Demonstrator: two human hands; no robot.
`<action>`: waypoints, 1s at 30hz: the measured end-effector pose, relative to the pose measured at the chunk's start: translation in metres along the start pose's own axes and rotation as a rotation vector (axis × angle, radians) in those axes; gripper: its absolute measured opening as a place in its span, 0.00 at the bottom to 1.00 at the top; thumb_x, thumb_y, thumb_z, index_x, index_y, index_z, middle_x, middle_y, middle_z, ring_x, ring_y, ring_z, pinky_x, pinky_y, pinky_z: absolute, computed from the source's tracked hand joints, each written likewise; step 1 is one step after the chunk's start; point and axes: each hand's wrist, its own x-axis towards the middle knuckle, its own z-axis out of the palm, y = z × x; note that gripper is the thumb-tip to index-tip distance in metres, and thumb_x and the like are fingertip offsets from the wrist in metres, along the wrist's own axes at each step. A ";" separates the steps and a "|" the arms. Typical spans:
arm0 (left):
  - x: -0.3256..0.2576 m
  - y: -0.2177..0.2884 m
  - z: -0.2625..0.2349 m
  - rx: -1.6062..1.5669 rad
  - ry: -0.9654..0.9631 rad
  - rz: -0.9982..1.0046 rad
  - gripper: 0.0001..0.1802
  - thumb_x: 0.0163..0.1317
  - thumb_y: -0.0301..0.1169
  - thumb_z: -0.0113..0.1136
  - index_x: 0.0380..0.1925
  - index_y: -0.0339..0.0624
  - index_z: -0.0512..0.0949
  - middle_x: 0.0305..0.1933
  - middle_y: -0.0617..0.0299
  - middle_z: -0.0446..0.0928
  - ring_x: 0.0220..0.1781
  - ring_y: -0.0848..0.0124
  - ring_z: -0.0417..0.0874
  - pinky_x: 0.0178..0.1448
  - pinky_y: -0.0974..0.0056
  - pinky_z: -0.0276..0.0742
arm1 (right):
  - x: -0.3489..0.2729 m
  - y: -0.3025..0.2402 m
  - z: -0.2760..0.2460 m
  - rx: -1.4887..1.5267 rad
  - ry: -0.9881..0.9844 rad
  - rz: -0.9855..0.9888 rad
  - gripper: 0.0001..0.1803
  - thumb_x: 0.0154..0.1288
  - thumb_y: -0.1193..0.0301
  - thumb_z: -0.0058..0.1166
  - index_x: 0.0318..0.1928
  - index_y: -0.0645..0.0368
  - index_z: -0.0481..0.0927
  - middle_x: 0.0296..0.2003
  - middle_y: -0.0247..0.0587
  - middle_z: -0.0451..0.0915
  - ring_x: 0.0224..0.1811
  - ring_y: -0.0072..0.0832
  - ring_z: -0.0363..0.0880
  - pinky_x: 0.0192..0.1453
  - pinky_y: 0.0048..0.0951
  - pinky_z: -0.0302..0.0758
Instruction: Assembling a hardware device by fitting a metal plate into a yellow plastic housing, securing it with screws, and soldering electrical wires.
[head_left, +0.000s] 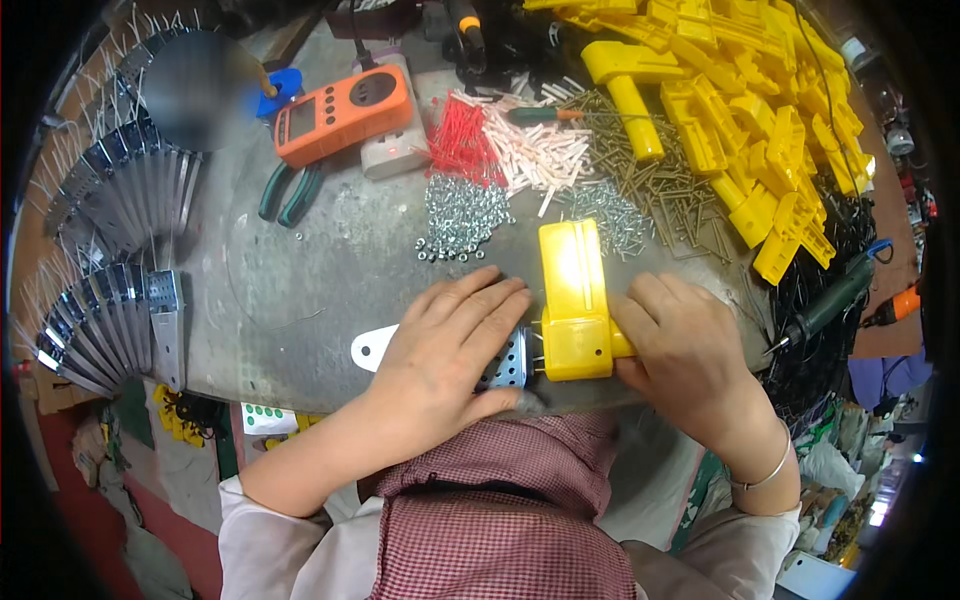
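Scuffed tabletop (270, 250) underlies perforated metal (515, 358) and glossy yellow housing (575, 290).

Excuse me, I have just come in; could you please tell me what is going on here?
Someone is using both hands at a grey worktable. The left hand lies over a perforated metal piece, and the right hand grips a yellow plastic housing at its right side. Thin prongs show in the narrow gap between the two parts. Beyond the hands lie small nuts, brass-coloured screws and an orange meter, with more yellow parts heaped at upper right.
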 end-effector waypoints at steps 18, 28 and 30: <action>0.000 -0.002 0.007 -0.126 0.065 -0.009 0.44 0.38 0.36 0.73 0.59 0.33 0.69 0.56 0.50 0.73 0.57 0.52 0.74 0.61 0.51 0.67 | 0.022 0.037 0.008 0.611 -0.338 -0.141 0.21 0.48 0.57 0.69 0.34 0.60 0.79 0.29 0.47 0.74 0.33 0.47 0.75 0.38 0.40 0.72; 0.007 0.001 0.003 -0.194 0.047 -0.043 0.49 0.34 0.32 0.75 0.62 0.33 0.66 0.61 0.45 0.70 0.55 0.49 0.75 0.62 0.50 0.68 | 0.018 0.033 0.012 0.551 -0.313 -0.126 0.26 0.46 0.48 0.68 0.33 0.58 0.79 0.28 0.44 0.76 0.32 0.45 0.78 0.36 0.41 0.73; 0.009 0.006 -0.005 -0.126 0.060 0.006 0.53 0.33 0.33 0.76 0.65 0.36 0.63 0.65 0.44 0.65 0.54 0.49 0.76 0.58 0.50 0.72 | 0.007 0.008 0.008 0.311 -0.119 -0.059 0.28 0.48 0.46 0.65 0.33 0.59 0.79 0.29 0.41 0.75 0.32 0.39 0.77 0.35 0.38 0.71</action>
